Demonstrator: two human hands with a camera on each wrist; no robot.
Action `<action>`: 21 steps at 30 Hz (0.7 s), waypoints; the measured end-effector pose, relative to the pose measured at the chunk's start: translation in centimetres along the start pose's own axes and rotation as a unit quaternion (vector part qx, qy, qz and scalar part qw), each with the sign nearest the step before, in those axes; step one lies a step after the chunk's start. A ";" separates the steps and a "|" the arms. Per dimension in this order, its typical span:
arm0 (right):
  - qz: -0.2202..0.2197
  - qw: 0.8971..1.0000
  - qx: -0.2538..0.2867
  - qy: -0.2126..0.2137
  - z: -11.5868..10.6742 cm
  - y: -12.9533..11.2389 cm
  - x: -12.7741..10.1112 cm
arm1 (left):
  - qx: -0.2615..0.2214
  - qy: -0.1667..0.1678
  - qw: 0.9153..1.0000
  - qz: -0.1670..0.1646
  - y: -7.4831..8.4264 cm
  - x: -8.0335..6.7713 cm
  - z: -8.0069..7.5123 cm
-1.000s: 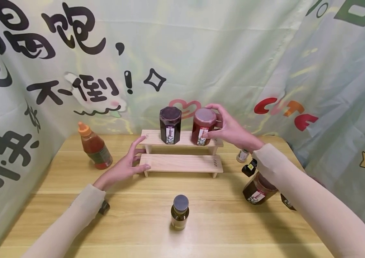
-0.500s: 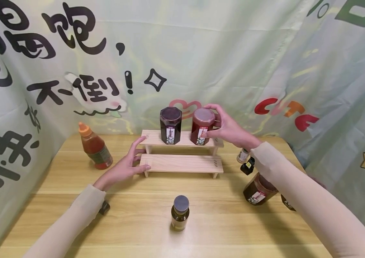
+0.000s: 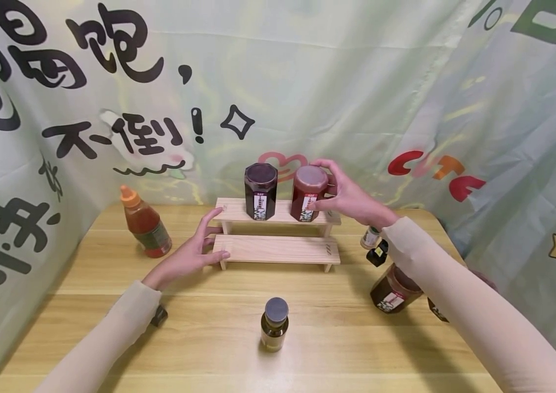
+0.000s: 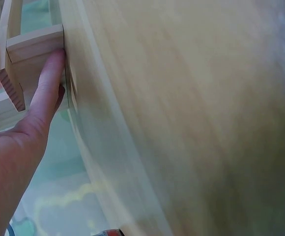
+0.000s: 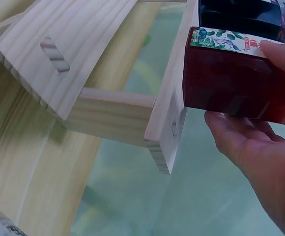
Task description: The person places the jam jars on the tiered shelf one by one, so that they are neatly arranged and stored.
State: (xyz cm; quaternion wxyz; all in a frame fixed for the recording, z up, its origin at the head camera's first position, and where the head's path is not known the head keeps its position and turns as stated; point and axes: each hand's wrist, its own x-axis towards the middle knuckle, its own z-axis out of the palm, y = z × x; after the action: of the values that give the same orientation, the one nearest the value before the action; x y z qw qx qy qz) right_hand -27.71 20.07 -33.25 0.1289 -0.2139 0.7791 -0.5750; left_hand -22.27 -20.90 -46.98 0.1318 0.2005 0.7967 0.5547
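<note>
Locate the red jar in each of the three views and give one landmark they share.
Head: the red jar stands on the top step of the wooden rack, beside the dark jar, gripped by the right hand.
Left wrist: not in it; only the left hand on the rack's end.
Right wrist: upper right, on the top step, thumb on its label.
Shared landmark: the wooden rack, seen in all three.

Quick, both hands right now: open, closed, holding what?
Left hand: open, straight fingers touching the two-tier pale wooden rack.
Right hand: fingers curled round the red hexagonal glass jar.
</note>
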 end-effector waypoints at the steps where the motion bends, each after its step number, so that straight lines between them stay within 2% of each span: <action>1: 0.001 1.000 -0.004 -0.002 0.0 0.0 0.0 | 0.000 0.000 1.000 0.001 0.0 0.0 0.0; 8: 0.013 1.000 -0.019 -0.003 0.0 -0.2 -0.7 | 0.000 -0.003 1.000 0.002 -0.1 0.0 0.0; 21: 0.009 0.998 -0.036 0.058 -0.2 -1.5 -4.1 | 0.003 0.001 1.000 0.013 0.0 0.0 0.0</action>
State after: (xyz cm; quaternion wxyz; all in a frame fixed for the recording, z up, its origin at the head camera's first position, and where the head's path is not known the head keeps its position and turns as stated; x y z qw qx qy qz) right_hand -23.92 21.85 -31.93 0.0809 -0.1772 0.8077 -0.5565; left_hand -22.25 -20.87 -46.97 0.1236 0.2107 0.7961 0.5537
